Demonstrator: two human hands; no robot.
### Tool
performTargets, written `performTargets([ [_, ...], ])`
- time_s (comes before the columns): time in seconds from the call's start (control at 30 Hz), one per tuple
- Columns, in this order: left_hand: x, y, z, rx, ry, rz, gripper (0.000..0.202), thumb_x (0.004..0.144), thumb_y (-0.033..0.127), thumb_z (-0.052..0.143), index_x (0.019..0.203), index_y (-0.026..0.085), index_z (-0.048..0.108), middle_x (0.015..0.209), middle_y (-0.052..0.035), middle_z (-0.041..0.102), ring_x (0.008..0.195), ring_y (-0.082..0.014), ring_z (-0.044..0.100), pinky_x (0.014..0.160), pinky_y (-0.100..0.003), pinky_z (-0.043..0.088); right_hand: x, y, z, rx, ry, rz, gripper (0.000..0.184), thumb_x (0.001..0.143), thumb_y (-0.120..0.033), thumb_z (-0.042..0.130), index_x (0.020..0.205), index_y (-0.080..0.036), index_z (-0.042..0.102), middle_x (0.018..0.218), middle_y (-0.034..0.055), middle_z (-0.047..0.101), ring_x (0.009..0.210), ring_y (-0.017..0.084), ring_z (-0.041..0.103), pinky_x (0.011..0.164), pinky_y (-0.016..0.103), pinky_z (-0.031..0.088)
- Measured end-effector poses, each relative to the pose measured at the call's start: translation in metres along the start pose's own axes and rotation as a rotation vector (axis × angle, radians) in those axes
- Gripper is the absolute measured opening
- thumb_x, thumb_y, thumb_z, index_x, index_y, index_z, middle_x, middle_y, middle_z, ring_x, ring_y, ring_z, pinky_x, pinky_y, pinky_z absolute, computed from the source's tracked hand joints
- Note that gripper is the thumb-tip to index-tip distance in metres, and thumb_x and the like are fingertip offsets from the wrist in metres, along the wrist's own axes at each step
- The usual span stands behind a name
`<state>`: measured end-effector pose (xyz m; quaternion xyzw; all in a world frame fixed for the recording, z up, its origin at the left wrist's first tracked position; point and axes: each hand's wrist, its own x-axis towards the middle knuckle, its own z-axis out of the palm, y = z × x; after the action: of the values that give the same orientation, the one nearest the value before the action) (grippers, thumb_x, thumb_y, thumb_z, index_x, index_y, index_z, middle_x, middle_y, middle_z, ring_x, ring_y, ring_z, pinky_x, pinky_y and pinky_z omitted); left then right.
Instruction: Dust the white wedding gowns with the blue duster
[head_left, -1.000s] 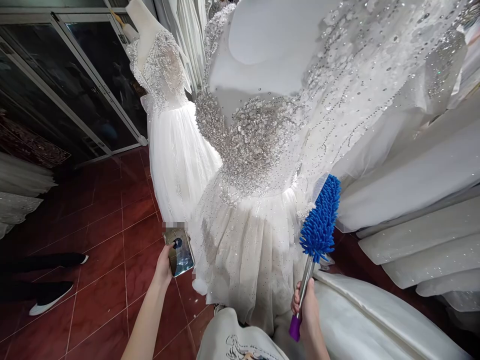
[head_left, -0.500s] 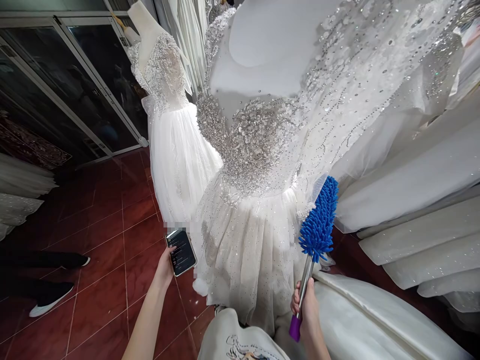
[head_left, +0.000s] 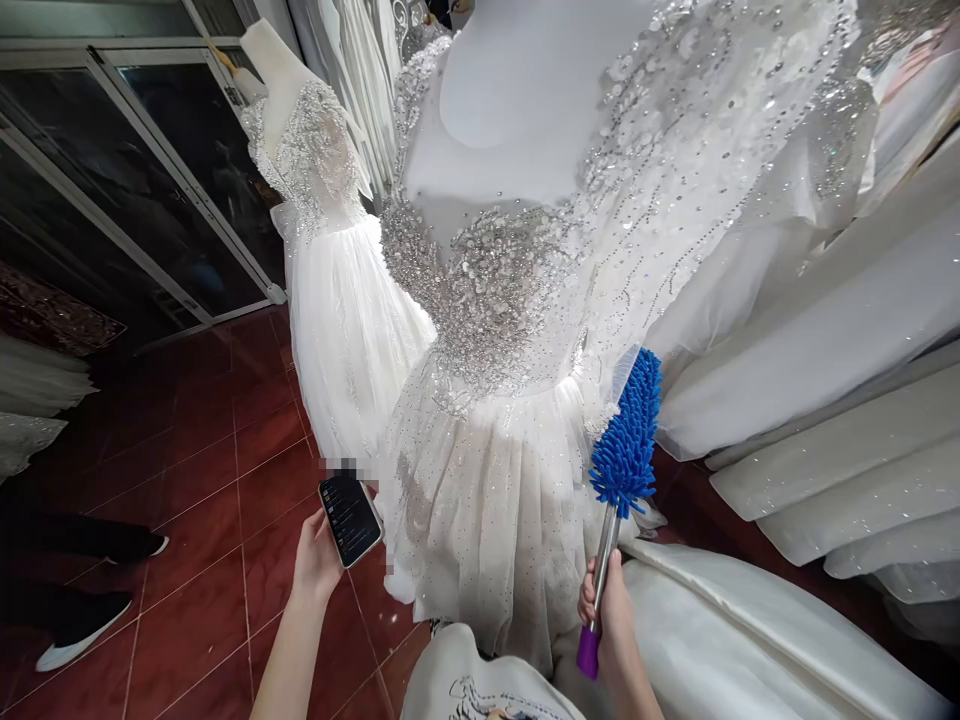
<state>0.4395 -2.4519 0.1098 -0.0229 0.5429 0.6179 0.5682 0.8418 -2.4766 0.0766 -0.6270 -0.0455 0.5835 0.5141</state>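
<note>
My left hand (head_left: pixel 316 560) is closed round a dark phone (head_left: pixel 349 518), screen up, held low beside the skirt of a white beaded gown (head_left: pixel 517 300) on a mannequin. My right hand (head_left: pixel 611 610) grips the metal, purple-tipped handle of a blue microfibre duster (head_left: pixel 627 435). The duster's fluffy head rests against the gown's waist on the right side. The gown has a sequinned bodice and a tulle skirt.
A second beaded white gown (head_left: pixel 330 260) stands on a mannequin behind to the left. More white dresses (head_left: pixel 817 400) hang at the right. Red floor tiles (head_left: pixel 210 480) spread to the left, with dark shoes (head_left: pixel 71 635) and glass doors (head_left: pixel 135 190) beyond.
The phone in my left hand has tilted, so its dark screen now faces up instead of its shiny back. The duster stays against the gown; the view shifted slightly.
</note>
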Motion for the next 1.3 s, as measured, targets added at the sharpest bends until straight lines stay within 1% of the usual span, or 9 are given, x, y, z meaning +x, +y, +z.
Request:
performTargets([
  [0.07,-0.002,0.0,-0.004,-0.102,-0.018,-0.022,0.017,0.084,0.02,0.052,0.08,0.022,0.069,0.068,0.003,0.077,0.063,-0.0122,0.071,0.062,-0.024,0.059,0.0,0.0,0.0,0.001,0.001,0.002,0.066,0.063,-0.088,0.052,0.072,-0.023,0.045,0.033,-0.0123,0.041,0.024,0.004,0.03,0.026,0.016,0.025],
  [0.17,-0.008,0.001,-0.004,-0.19,-0.024,-0.009,0.02,0.076,0.012,0.052,0.081,0.022,0.069,0.075,0.0015,0.08,0.07,-0.0141,0.073,0.065,-0.024,0.059,-0.001,0.0,0.0,0.009,0.0,-0.009,0.071,0.055,-0.091,0.055,0.071,-0.023,0.044,0.033,-0.0127,0.041,0.024,0.004,0.029,0.025,0.017,0.025],
  [0.37,-0.02,0.005,0.012,-0.098,-0.058,0.064,0.045,0.06,0.001,0.054,0.094,0.022,0.072,0.093,-0.0023,0.081,0.088,-0.0164,0.072,0.076,-0.024,0.06,-0.005,-0.002,0.002,0.033,-0.005,-0.002,0.073,0.051,-0.091,0.059,0.073,-0.023,0.045,0.034,-0.0134,0.041,0.026,0.003,0.03,0.027,0.016,0.026],
  [0.57,-0.016,0.011,0.015,-0.008,-0.055,0.043,0.026,0.063,0.006,0.058,0.079,0.021,0.073,0.075,0.0012,0.077,0.069,-0.013,0.068,0.059,-0.022,0.06,-0.005,-0.006,0.004,0.047,-0.016,0.001,0.071,0.054,-0.09,0.059,0.073,-0.023,0.045,0.035,-0.0136,0.04,0.026,0.002,0.03,0.028,0.016,0.026],
  [0.73,-0.019,0.006,0.014,-0.066,-0.102,0.088,0.012,0.064,0.01,0.064,0.058,0.021,0.065,0.082,0.0045,0.077,0.078,-0.0149,0.07,0.065,-0.027,0.066,-0.003,-0.01,0.005,0.061,-0.011,0.008,0.069,0.057,-0.089,0.058,0.073,-0.023,0.044,0.035,-0.0132,0.04,0.026,0.003,0.03,0.029,0.016,0.025],
  [0.8,-0.02,0.001,0.016,-0.079,-0.11,0.102,0.013,0.064,0.012,0.064,0.066,0.024,0.069,0.091,0.0045,0.078,0.087,-0.0163,0.071,0.07,-0.028,0.067,-0.001,-0.011,0.006,0.067,-0.018,0.008,0.068,0.058,-0.088,0.058,0.073,-0.023,0.044,0.035,-0.013,0.04,0.026,0.003,0.03,0.029,0.016,0.025],
  [0.93,-0.014,-0.007,0.02,-0.017,-0.105,0.112,0.049,0.054,0.003,0.063,0.095,0.029,0.075,0.103,0.0024,0.078,0.098,-0.0176,0.069,0.078,-0.027,0.066,0.0,-0.013,0.008,0.074,-0.025,0.005,0.068,0.057,-0.088,0.059,0.073,-0.022,0.045,0.035,-0.013,0.041,0.027,0.003,0.031,0.029,0.016,0.025],
  [1.17,-0.001,-0.009,0.021,0.051,-0.102,0.147,0.063,0.043,-0.005,0.062,0.094,0.03,0.076,0.083,0.0056,0.075,0.085,-0.0133,0.067,0.075,-0.025,0.065,0.004,-0.016,0.008,0.078,-0.02,0.026,0.065,0.064,-0.086,0.055,0.072,-0.023,0.044,0.035,-0.0126,0.04,0.026,0.004,0.03,0.028,0.017,0.026],
  [1.3,-0.001,-0.01,0.025,0.046,-0.132,0.12,0.061,0.049,0.001,0.06,0.1,0.031,0.075,0.096,0.0029,0.077,0.095,-0.0166,0.068,0.083,-0.029,0.064,0.009,-0.016,0.006,0.083,-0.017,0.006,0.065,0.064,-0.086,0.056,0.072,-0.023,0.045,0.035,-0.0126,0.04,0.026,0.003,0.03,0.028,0.016,0.026],
])
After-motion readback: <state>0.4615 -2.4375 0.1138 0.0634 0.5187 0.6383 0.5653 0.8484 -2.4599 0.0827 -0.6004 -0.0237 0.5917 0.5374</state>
